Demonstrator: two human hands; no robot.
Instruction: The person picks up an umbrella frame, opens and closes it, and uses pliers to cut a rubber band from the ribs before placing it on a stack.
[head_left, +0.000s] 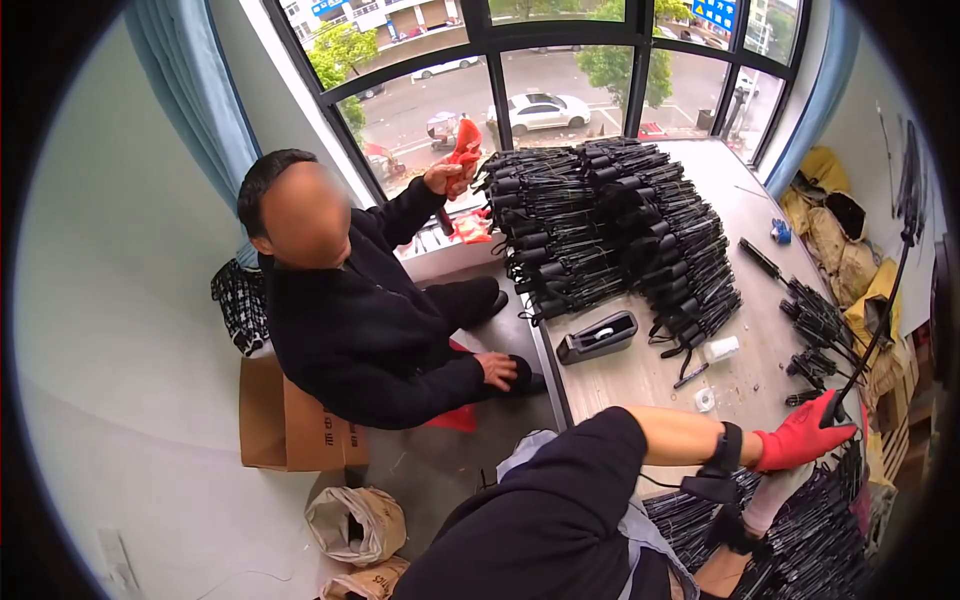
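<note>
My left hand [803,437], in a red glove, is closed around the lower end of a long black umbrella frame [880,318]. Its thin shaft slants up to the right, with folded ribs bunched at the top. Just below it is my right hand [778,497] in a pale glove; its fingers are hidden behind the left hand, so their grip does not show. Under my forearms lies a dense layer of black umbrella frames [810,535]. Several loose frames [815,320] rest on the table's right side, near my left hand.
A large pile of umbrella frames [610,225] covers the far part of the table [590,385]. Nearer are a tape dispenser [598,337], a white roll [721,348] and a tape roll [705,400]. A co-worker [360,300] stands left, holding red gloves [464,145]. Yellow sacks [820,235] line the right wall.
</note>
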